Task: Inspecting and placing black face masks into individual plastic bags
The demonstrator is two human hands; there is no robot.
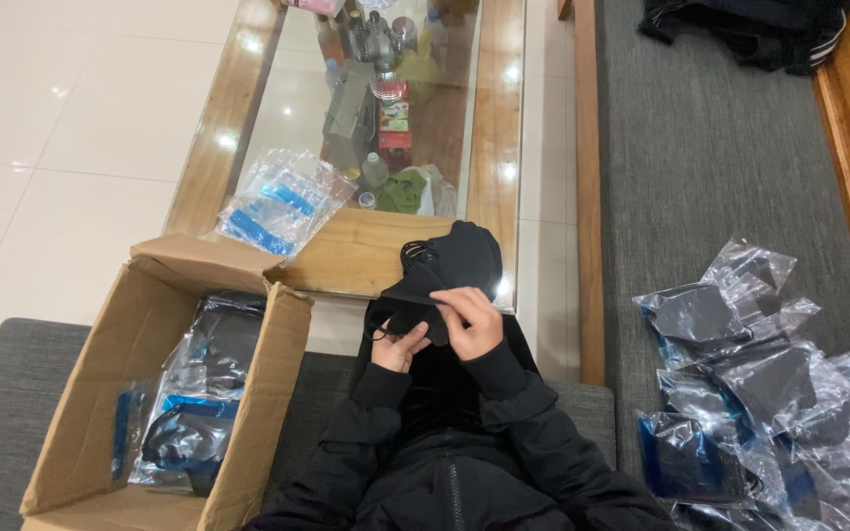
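Centre frame: stack of black face masks (pixel 450 264) pinched between both hands, left hand (pixel 400 346) curled under the lower edge, right hand (pixel 471 322) closed over the front. Likely light, soft, floppy cloth; ear loops may snag. Best gripped at the folded edge, not the loops. Open cardboard box (pixel 164 393) lower left, bagged masks (pixel 759 393) lower right.

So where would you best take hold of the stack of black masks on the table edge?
By the folded lower edge of the stack of black masks, coming from the person's side: that edge faces the left hand and right hand, while the ear loops on its left side look loose and likely to slip.
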